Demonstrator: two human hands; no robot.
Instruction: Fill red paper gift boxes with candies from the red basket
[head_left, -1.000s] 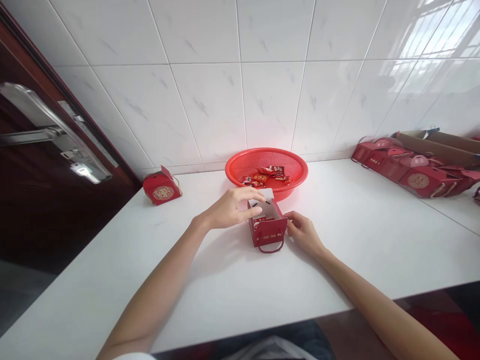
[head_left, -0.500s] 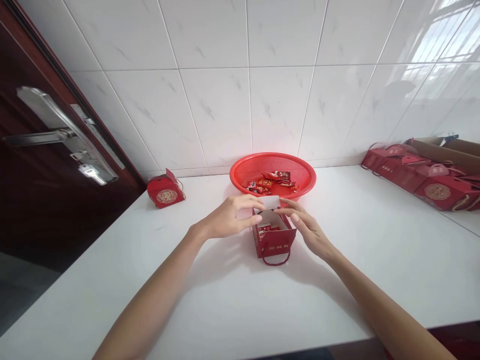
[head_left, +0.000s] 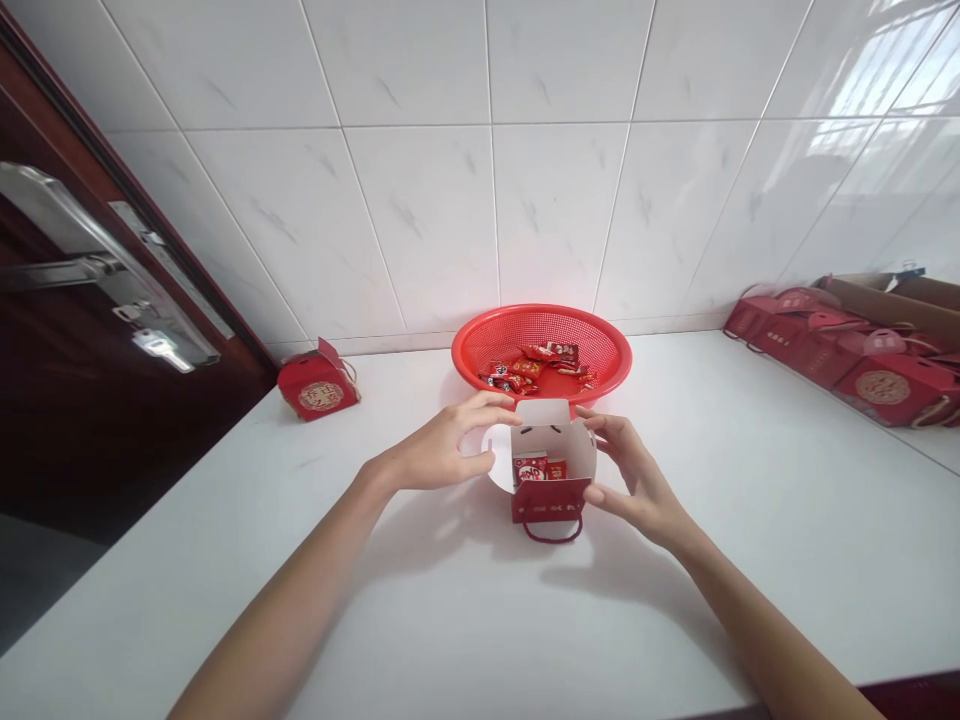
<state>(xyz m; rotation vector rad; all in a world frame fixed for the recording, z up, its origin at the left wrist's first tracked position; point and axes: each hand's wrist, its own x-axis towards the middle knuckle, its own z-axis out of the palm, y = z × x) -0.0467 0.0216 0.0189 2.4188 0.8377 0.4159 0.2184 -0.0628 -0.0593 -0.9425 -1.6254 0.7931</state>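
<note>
A small red candy box (head_left: pixel 549 506) stands on the white table with its top flaps up and its white inside showing. Red-and-white candy packets (head_left: pixel 531 467) lie in it, and a dark red cord handle hangs at its front. My left hand (head_left: pixel 456 445) is at the box's left flap (head_left: pixel 502 455), thumb and fingers apart; whether it touches the flap I cannot tell. On the other side my right hand (head_left: pixel 634 480) grips the box's right side, thumb at the front corner and fingers near the back corner.
Behind the box stands a red plastic basket (head_left: pixel 615 372) with several wrapped sweets. A closed red box (head_left: pixel 319 385) sits at the left by the door (head_left: pixel 45 400). Several red boxes (head_left: pixel 874 385) and a brown carton (head_left: pixel 862 298) line the right. White tiles (head_left: pixel 420 220) back the table.
My hands have moved apart from the box's back top. The side flaps now spread outward and the candy inside shows more. My right hand has come down along the box's right side.
</note>
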